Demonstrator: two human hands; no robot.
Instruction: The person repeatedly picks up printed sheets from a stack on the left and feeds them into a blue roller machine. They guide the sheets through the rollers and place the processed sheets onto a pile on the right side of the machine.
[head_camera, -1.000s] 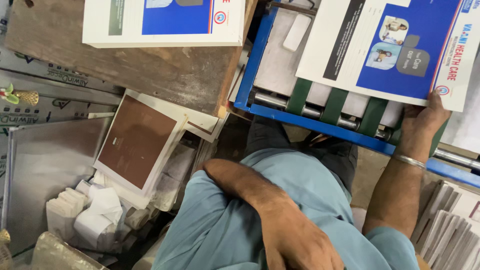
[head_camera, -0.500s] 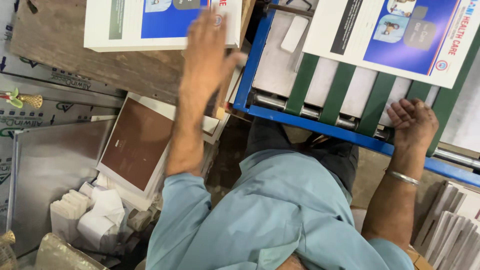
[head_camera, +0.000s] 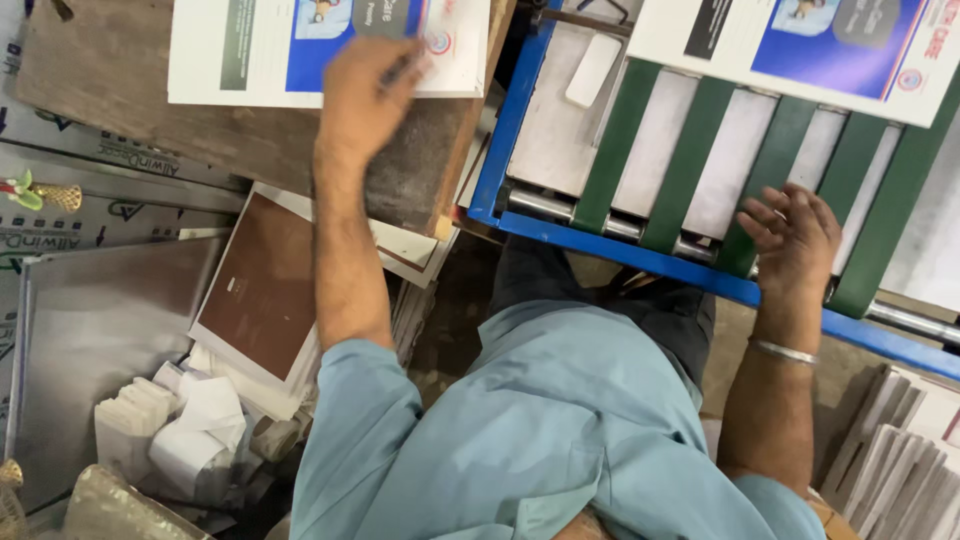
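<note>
Reaching out over the wooden board (head_camera: 200, 150), the left hand (head_camera: 365, 95) lies on the lower right part of a printed sheet (head_camera: 300, 45), white with a blue panel, that sits flat at the top of the board; the fingers are blurred, so I cannot tell whether they press flat on the paper or curl to pinch its edge. A second sheet of the same kind (head_camera: 800, 45) rests farther right on the green belts (head_camera: 690, 150) of a blue-framed machine (head_camera: 505, 140), well apart from the first. The right hand (head_camera: 795, 240) rests with fingers loosely spread and slightly bent on the near end of the belts, just above the blue rail, holding nothing; a metal bangle (head_camera: 785, 352) circles that wrist. By the look of it the step in hand is picking up a fresh sheet from the board, and the move to follow would call for a clean grip on one sheet alone, then a level carry across the gap to the belts without creasing it. Below the board lies a brown-faced board with a white border (head_camera: 260, 290), beside a grey metal plate (head_camera: 100, 340) and a heap of folded white paper (head_camera: 170, 430). Stacks of cards (head_camera: 900, 450) stand at the lower right.
</note>
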